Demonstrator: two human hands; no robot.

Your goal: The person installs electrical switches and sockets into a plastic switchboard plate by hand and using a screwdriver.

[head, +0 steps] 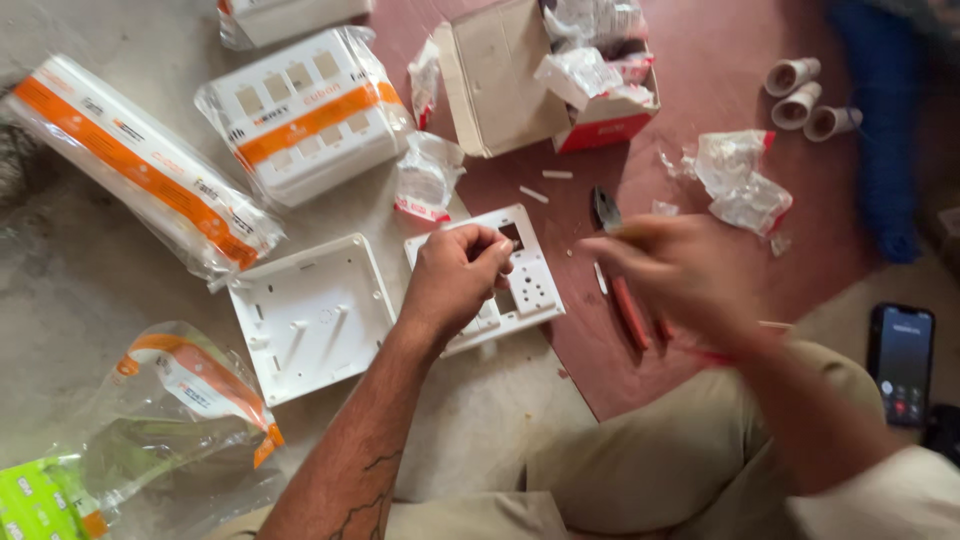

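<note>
rough concrete floor (60, 280), left hand (455, 280) gripping white plastic plate (535, 285)

Soft, even daylight; I see only faint shadows. My right hand (680, 275) smears with motion blur, my left hand (455, 280) stays sharp; plastic wrappers (150, 170) show mild glare

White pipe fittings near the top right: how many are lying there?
3. The white pipe fittings lie in a row on the red floor by the blue cloth: one uppermost, one in the middle, one lowest and farthest right. Others may be hidden.
</note>
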